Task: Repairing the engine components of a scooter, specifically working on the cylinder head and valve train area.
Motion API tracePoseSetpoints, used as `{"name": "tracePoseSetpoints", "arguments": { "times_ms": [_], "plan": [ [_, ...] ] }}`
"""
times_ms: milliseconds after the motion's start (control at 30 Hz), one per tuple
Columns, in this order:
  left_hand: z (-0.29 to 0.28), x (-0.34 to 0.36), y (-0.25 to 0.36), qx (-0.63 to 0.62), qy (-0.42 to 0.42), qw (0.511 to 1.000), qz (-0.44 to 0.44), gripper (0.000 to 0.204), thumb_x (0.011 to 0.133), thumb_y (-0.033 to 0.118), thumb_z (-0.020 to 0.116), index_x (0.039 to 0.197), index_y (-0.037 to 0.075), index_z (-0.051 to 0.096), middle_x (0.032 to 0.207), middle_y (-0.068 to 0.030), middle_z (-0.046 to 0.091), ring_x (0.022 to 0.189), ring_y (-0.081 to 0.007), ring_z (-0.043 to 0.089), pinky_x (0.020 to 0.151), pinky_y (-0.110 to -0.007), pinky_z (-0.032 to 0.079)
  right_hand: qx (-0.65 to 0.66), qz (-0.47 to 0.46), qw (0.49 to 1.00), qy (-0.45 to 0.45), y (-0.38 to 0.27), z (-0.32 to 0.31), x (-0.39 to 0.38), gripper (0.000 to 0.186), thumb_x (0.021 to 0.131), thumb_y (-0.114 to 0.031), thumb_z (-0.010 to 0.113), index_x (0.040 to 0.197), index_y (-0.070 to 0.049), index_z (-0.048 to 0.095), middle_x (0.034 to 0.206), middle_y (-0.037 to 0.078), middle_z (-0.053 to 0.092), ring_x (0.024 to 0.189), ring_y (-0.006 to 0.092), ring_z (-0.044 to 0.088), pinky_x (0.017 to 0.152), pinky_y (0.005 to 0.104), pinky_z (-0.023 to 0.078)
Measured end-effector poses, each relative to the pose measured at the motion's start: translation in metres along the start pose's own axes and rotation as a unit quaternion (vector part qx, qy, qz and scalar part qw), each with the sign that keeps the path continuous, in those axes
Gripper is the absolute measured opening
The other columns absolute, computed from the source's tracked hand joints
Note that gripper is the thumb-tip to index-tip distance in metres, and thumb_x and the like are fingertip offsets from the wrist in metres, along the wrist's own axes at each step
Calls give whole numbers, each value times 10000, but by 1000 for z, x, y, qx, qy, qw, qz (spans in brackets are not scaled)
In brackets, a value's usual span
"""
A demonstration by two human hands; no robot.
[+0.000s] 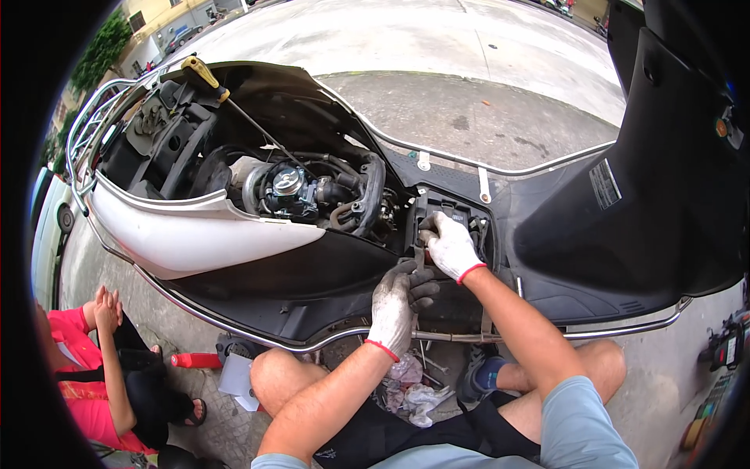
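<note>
A scooter with its seat off stands across my view, its white side panel (pixel 203 234) at left. In the footboard, a black battery compartment (pixel 422 205) lies uncovered, with dark parts and wires inside. My right hand (pixel 451 246), in a white knit glove with soiled fingers, reaches into it, fingertips pinched together on something too small to name. My left hand (pixel 397 301), gloved alike, is at the compartment's near edge with its fingers curled; what they hold, if anything, is hidden. Left of both hands, the carburetor (pixel 287 184) and hoses show in the open body.
A yellow-handled screwdriver (pixel 205 76) leans into the engine bay. A metal rail (pixel 312 344) runs along the scooter's near side. At lower left sits a person in a pink shirt (pixel 74 324). Crumpled plastic bags (pixel 422 400) and a red object (pixel 197 360) lie on the ground.
</note>
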State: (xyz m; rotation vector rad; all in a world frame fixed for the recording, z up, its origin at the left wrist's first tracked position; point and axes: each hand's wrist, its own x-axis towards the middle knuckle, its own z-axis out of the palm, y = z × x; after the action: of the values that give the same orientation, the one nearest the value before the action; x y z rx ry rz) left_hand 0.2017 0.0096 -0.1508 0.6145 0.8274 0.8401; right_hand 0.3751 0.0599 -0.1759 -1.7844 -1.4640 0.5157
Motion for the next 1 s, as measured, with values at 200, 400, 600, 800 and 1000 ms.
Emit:
{"name": "tracePoseSetpoints", "arguments": {
  "times_ms": [200, 400, 600, 800, 1000],
  "plan": [
    [4, -5, 3, 33, -19, 999, 37, 355, 1072, 167, 378, 1365, -10, 473, 1106, -133, 691, 802, -149, 685, 684, -262, 554, 7, -27, 1000, -1, 11, 46, 21, 208, 890, -141, 678, 1069, -36, 659, 1022, 195, 722, 1005, 373, 689, 888, 440, 533],
    [7, -8, 9, 47, -9, 999, 19, 348, 1064, 131, 348, 1350, -10, 489, 1086, -123, 701, 784, -119, 671, 665, -241, 533, -4, -5, 1000, -6, 15, 65, 29, 193, 884, -90, 699, 1067, -39, 664, 1019, 157, 737, 985, 317, 711, 873, 391, 547],
    [6, -8, 11, 58, -16, 998, 12, 368, 1081, 187, 367, 1369, -12, 480, 1106, -128, 684, 811, -137, 670, 716, -263, 548, 49, -8, 999, 5, 12, 65, 30, 200, 874, -118, 697, 1057, -41, 673, 1008, 170, 736, 982, 348, 706, 867, 411, 546],
    [6, -9, 10, 62, -21, 998, 14, 362, 1083, 196, 370, 1356, -11, 486, 1106, -126, 684, 816, -134, 665, 718, -264, 538, 24, 12, 1000, 11, 11, 65, 28, 192, 874, -125, 706, 1042, -38, 677, 1001, 167, 743, 984, 347, 709, 866, 412, 546],
    [6, -10, 12, 59, -21, 998, 11, 353, 1083, 200, 377, 1349, 0, 493, 1100, -115, 687, 820, -131, 667, 712, -265, 532, -81, 21, 997, -4, 4, 64, 34, 187, 913, -164, 683, 1055, -44, 664, 1012, 188, 736, 992, 389, 696, 867, 447, 541]
  ]
}}
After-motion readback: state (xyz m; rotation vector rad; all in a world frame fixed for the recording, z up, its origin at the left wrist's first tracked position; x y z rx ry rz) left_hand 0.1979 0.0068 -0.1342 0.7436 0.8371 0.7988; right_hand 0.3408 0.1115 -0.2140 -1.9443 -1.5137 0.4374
